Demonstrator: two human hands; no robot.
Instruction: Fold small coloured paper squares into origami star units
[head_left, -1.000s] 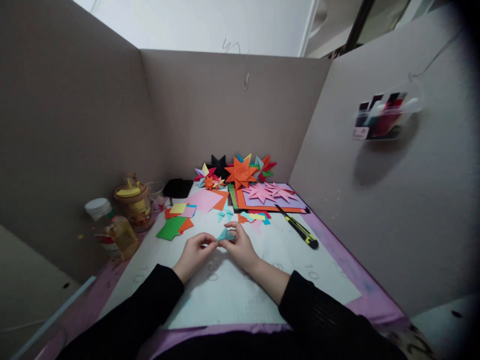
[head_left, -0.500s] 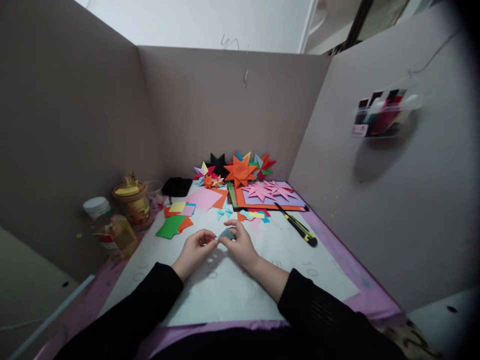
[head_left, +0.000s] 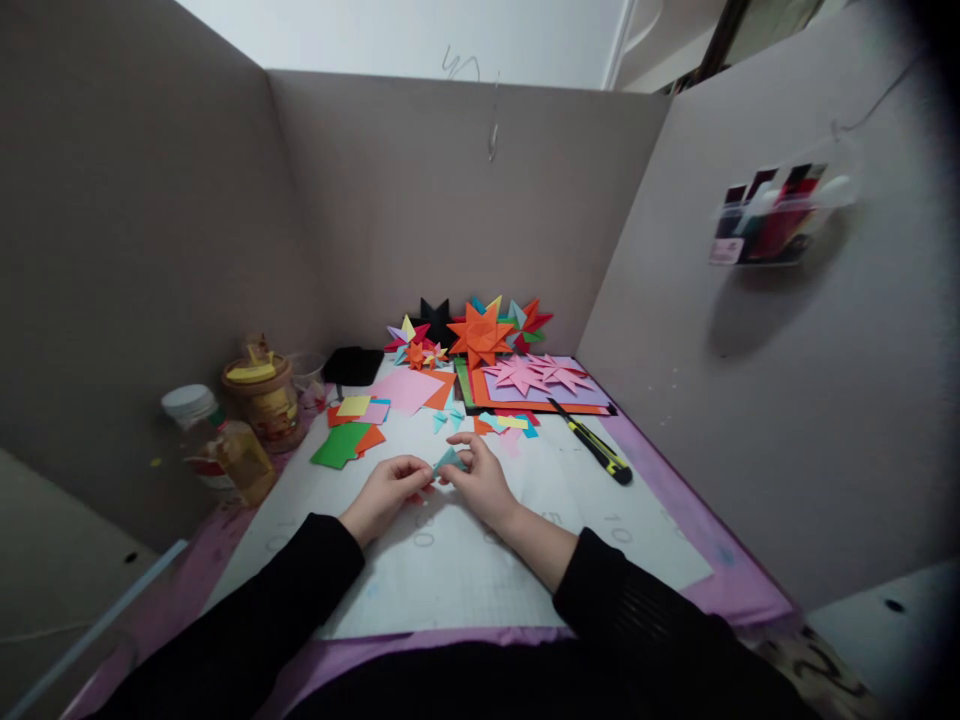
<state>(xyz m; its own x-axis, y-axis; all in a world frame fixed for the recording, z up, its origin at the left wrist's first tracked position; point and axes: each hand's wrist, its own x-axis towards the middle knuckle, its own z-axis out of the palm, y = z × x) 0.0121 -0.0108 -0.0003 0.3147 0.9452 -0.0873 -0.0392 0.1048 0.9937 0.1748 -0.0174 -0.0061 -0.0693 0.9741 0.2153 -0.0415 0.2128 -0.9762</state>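
Observation:
Between my hands, just above the white board [head_left: 480,590], is a small folded piece of light blue paper [head_left: 450,460]. My left hand [head_left: 391,491] is closed, with thumb and fingertips pinching the paper's left corner. My right hand [head_left: 484,480] grips its right side between thumb and fingers, the index finger bent over the top. Just beyond the paper lie small folded light blue pieces [head_left: 448,419]. To their right are loose scraps of coloured paper, including a yellow strip [head_left: 513,423].
A black and yellow utility knife [head_left: 594,443] lies at the right. Green paper [head_left: 341,446] and a pink sheet [head_left: 409,391] lie at the left. Behind stand folded paper stars, one orange [head_left: 481,334]. A bottle [head_left: 221,445] and a brown jar [head_left: 262,405] stand at the left edge.
The view has tilted slightly. My left fingers have closed in on the paper's corner, and the light blue piece is turned a little and stands more upright in my right hand.

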